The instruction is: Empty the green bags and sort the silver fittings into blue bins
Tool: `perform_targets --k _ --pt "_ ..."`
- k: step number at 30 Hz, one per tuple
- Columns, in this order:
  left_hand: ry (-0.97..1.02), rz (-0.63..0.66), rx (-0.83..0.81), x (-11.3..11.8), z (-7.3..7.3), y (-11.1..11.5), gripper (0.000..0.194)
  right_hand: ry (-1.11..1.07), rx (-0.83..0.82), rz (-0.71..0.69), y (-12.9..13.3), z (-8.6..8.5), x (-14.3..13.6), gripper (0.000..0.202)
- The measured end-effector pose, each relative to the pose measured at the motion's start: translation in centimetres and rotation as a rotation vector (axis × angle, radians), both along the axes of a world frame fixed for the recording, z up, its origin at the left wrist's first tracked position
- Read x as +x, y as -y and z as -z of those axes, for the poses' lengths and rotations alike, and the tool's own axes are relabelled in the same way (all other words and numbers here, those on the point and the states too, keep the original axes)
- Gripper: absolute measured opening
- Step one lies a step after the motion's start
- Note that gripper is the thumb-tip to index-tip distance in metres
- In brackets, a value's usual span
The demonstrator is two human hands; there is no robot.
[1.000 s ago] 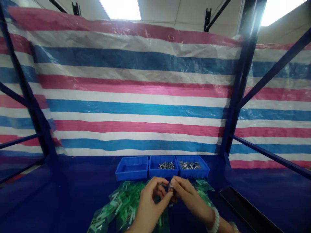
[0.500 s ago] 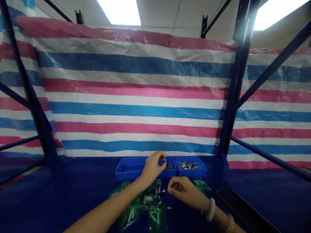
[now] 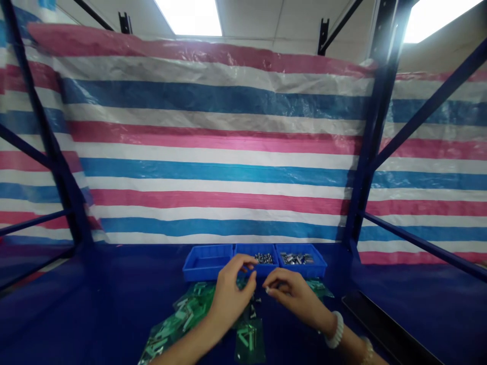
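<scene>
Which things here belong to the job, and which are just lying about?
Likely the job:
small shiny piece at the right hand's fingertips
metal parts in two blue trays
clear bags of green pieces

Apparently just lying about:
long black object, far right
left blue tray, no parts visible

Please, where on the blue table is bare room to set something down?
Left of the green plastic packets, the blue tabletop is bare; another bare patch lies right of the long black tray. The leftmost blue plastic bin looks empty. The middle, around the left hand, right hand and loose metal pieces, is crowded.
</scene>
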State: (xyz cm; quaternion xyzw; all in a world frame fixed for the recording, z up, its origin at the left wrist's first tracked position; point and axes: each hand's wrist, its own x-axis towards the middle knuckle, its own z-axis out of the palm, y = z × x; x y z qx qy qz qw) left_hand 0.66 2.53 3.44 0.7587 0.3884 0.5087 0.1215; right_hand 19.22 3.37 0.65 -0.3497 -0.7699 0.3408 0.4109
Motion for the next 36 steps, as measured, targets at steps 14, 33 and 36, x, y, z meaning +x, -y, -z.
perform_targets --k 14,33,36 --pt "0.217 0.169 -0.320 1.4 2.2 2.2 0.015 -0.047 0.084 0.113 1.3 -0.9 -0.4 0.018" --pt "-0.119 0.022 -0.021 2.2 0.1 -6.2 0.036 0.304 0.230 0.088 -0.9 2.2 -0.8 0.015" --pt "-0.102 -0.001 -0.024 1.3 0.7 -4.6 0.034 0.409 0.252 0.030 -1.1 3.3 -1.5 0.014"
